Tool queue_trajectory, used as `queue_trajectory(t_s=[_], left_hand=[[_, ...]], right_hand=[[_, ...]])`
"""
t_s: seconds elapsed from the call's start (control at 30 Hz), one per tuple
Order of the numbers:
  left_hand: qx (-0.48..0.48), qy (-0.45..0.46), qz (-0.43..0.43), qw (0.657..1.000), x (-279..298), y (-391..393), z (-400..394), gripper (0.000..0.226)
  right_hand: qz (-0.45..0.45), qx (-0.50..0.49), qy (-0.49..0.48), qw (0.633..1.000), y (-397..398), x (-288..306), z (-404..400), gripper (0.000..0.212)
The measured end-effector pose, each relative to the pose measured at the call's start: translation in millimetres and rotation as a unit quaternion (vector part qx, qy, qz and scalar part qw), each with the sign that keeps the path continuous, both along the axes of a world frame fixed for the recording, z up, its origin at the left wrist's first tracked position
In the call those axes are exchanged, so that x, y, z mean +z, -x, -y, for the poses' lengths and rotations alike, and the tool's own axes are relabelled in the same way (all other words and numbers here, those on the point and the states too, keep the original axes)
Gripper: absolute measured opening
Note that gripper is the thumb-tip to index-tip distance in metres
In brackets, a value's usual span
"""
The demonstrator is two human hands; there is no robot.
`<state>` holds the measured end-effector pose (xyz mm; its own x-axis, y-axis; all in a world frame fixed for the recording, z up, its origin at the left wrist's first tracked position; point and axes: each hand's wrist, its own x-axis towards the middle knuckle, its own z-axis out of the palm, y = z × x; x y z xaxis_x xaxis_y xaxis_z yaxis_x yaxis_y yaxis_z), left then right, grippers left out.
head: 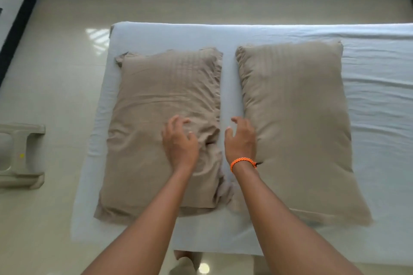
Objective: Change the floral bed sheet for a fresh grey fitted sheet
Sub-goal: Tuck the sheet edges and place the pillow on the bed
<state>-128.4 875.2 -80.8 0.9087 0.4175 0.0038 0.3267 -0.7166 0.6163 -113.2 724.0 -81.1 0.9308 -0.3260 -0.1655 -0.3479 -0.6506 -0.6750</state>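
Pillows, two (165,123) (297,127), grey fitted sheet (368,87), one, hands, two (180,140) (240,138)

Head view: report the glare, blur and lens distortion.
Head view: bright glare patches on the glossy floor; the grey sheet washes out toward its far edge; wide-angle bending curves the bed outline; overall soft focus, both hands slightly blurred, left hand, right hand.

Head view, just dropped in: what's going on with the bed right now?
A person stands at the end of the mattress, both arms stretched over it. The grey fitted sheet is already on, and no floral sheet is in view. Two tan pillows lie side by side on it. The left hand is over the left pillow, fingers loosely curled and gripping nothing. The right hand, with an orange wristband, is open at the inner edge of the right pillow.
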Motion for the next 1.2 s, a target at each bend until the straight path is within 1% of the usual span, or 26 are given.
queue_trajectory(t_s=[0.07,0.1,0.17,0.2,0.3,0.37,0.47,0.5,0.57,0.63,0.73,0.8,0.87,0.93,0.97,1.1,1.2], left_hand=[[-0.051,0.088,-0.007,0.995,0,-15,60,0.033],[-0.060,0.135,-0.033,0.988,0,-21,90,0.030],[-0.055,0.208,-0.102,0.971,-7,-31,135,0.025],[-0.039,0.233,-0.133,0.963,-11,-39,157,0.030],[0.022,0.291,-0.219,0.931,-21,-57,199,0.063],[0.032,0.294,-0.240,0.925,-29,-63,216,0.076],[0.050,0.247,-0.252,0.934,-45,-65,227,0.079],[0.054,0.233,-0.254,0.937,-49,-65,228,0.079],[0.055,0.207,-0.255,0.943,-53,-65,232,0.081],[0.059,0.186,-0.248,0.949,-55,-65,234,0.082],[0.058,0.211,-0.224,0.950,-52,-68,235,0.080],[0.051,0.194,-0.187,0.962,-43,-69,235,0.071],[0.048,0.135,-0.136,0.980,-27,-72,235,0.056],[0.054,0.103,-0.094,0.989,-8,-76,229,0.047],[0.057,0.096,-0.077,0.991,-1,-78,223,0.047],[0.068,0.117,-0.018,0.991,28,-78,173,0.059],[0.106,0.095,0.011,0.990,58,-77,124,0.061]], right_hand=[[0.066,-0.046,0.065,0.995,-15,3,53,0.026],[0.076,-0.064,0.096,0.990,-22,3,84,0.027],[0.045,-0.092,0.146,0.984,-33,0,136,0.033],[0.014,-0.101,0.163,0.981,-38,-3,165,0.037],[-0.075,-0.095,0.193,0.974,-48,-12,225,0.058],[-0.116,-0.089,0.186,0.972,-53,-17,253,0.084],[-0.194,-0.135,0.106,0.966,-57,-24,281,0.131],[-0.220,-0.149,0.076,0.961,-57,-26,287,0.141],[-0.257,-0.151,0.028,0.954,-58,-32,295,0.149],[-0.251,-0.145,0.004,0.957,-58,-38,298,0.143],[-0.186,-0.154,-0.041,0.970,-59,-38,301,0.121],[-0.157,-0.154,-0.047,0.974,-62,-32,297,0.100],[-0.118,-0.159,-0.035,0.980,-65,-23,288,0.084],[-0.076,-0.170,-0.030,0.982,-67,-10,272,0.077],[-0.061,-0.175,-0.031,0.982,-68,-2,263,0.074],[-0.010,-0.170,-0.048,0.984,-72,33,213,0.067],[0.015,-0.145,-0.065,0.987,-79,64,166,0.068]])
